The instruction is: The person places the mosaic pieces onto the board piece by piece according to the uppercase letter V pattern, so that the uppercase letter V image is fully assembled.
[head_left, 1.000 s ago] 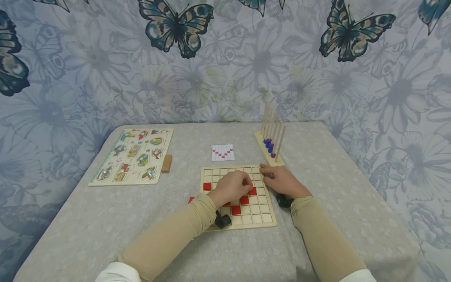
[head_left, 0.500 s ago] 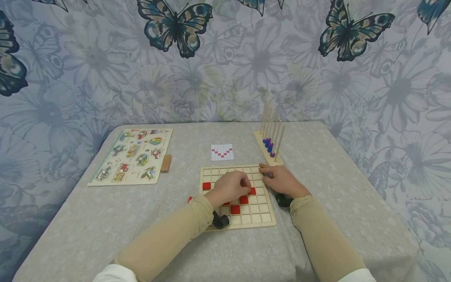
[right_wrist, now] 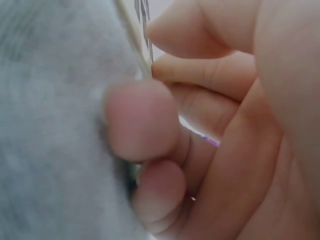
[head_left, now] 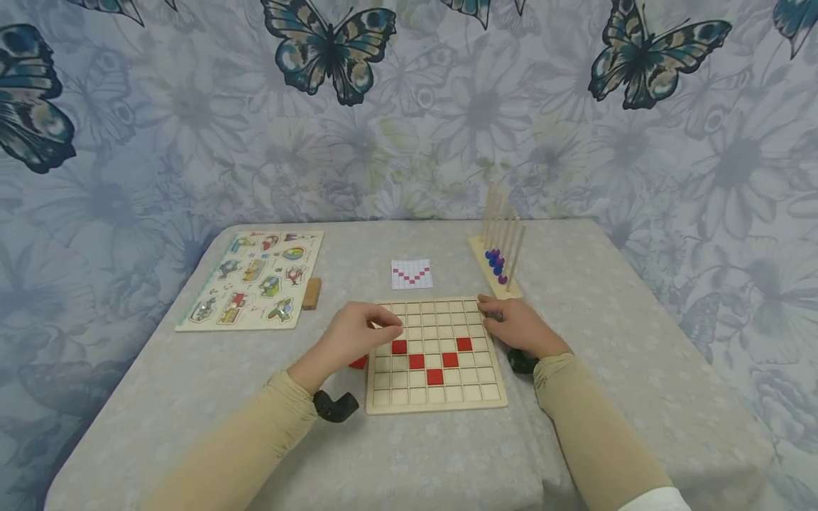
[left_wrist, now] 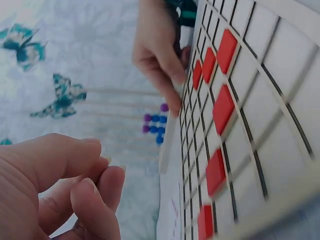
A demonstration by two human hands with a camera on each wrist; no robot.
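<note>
A wooden grid board lies in the middle of the table, with several red square tiles in its cells forming a V. My left hand hovers over the board's left edge, hiding some cells. Its fingers are loosely curled, and the left wrist view shows nothing between the fingertips. On the table, partly behind that hand, are loose red pieces. My right hand holds the board's upper right corner between thumb and fingers; the right wrist view shows the thumb at the edge.
Beyond the board lies a pattern card with a pink V. Upright rods on a wooden stand, with blue and purple beads, rise close to my right hand. A picture puzzle board and a wooden block lie at left.
My left hand has moved left from the middle of the board to its left edge, uncovering the red tiles there. My right hand has stayed at the corner.
</note>
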